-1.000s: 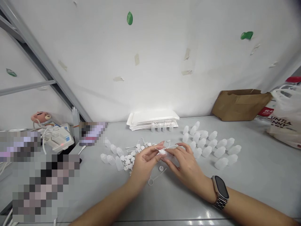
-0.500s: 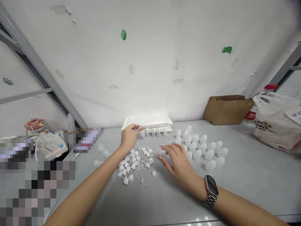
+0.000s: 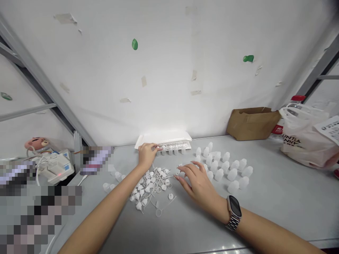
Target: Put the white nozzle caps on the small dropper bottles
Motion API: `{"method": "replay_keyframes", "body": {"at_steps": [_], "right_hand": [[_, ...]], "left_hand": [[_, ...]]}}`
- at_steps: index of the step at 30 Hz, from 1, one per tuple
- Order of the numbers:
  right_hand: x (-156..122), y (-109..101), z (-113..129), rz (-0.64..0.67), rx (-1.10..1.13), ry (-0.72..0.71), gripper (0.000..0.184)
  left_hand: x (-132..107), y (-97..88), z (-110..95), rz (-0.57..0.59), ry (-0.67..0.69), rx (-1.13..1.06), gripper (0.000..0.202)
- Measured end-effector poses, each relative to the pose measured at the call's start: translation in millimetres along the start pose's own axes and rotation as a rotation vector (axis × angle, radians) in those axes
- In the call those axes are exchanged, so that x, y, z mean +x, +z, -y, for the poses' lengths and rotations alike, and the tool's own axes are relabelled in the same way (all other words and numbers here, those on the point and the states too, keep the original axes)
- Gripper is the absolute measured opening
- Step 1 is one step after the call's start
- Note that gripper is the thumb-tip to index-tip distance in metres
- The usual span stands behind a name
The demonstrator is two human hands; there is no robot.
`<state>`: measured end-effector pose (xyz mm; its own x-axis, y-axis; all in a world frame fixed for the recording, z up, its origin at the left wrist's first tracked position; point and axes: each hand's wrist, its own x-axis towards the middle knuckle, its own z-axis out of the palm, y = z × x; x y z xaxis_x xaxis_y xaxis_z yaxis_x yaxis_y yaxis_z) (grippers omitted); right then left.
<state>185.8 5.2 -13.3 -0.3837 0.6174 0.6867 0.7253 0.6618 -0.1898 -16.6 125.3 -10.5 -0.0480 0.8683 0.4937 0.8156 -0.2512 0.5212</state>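
Note:
My left hand (image 3: 146,153) reaches far across the grey table (image 3: 278,197), its fingers pinched on a small white bottle at the left end of a short row of upright bottles (image 3: 172,150) in front of a white stack (image 3: 164,138). My right hand (image 3: 194,178), with a watch on its wrist, hovers with fingers spread over the right edge of a pile of white caps and tethered plugs (image 3: 151,185). A group of several capped translucent bottles (image 3: 225,168) stands just right of that hand.
A few loose bottles (image 3: 112,179) lie left of the pile. A brown paper bag (image 3: 251,121) and a white plastic bag (image 3: 307,141) sit at the back right. A white device with cables (image 3: 53,165) and a pink toy (image 3: 35,144) are at the left.
One second ago both hands were together holding a small white piece. The left hand then went out to the bottle row at the back and stays there; the right hand opened over the pile.

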Motion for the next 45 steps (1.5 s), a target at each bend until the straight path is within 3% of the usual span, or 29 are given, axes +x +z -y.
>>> {"method": "replay_keyframes", "body": {"at_steps": [8, 13, 16, 19, 20, 22, 28, 35, 40, 45], "right_hand": [[2, -3, -1, -0.008, 0.028, 0.025, 0.020], [14, -21, -14, -0.062, 0.030, 0.102, 0.020], [25, -47, -32, -0.106, 0.014, 0.284, 0.020], [28, -72, -49, 0.063, -0.014, 0.478, 0.020], [27, -76, -53, 0.150, -0.035, 0.501, 0.021], [23, -79, -57, 0.290, -0.088, 0.507, 0.020], [13, -53, -54, 0.423, -0.329, 0.434, 0.016], [12, -38, -54, 0.546, -0.489, 0.371, 0.016], [14, -35, -53, 0.510, -0.408, 0.377, 0.015], [22, -43, -39, 0.364, -0.079, 0.383, 0.009]], "left_hand": [[-1, -8.1, -4, -0.031, 0.045, 0.030, 0.020], [-7, -34.8, -11, -0.044, 0.053, 0.047, 0.031], [-22, -56.9, -14, 0.020, 0.072, 0.046, 0.028], [-41, -73.4, -14, 0.222, 0.082, 0.030, 0.021], [-47, -76.7, -13, 0.315, 0.061, 0.010, 0.021], [-54, -80.1, -13, 0.381, 0.012, -0.044, 0.024], [-61, -79.2, -16, 0.332, -0.033, -0.191, 0.025], [-76, -69.1, -16, 0.487, 0.094, -0.169, 0.024], [-85, -59.0, -14, 0.561, 0.238, -0.173, 0.022], [-90, -53.0, -18, 0.571, 0.331, -0.139, 0.019]]}}
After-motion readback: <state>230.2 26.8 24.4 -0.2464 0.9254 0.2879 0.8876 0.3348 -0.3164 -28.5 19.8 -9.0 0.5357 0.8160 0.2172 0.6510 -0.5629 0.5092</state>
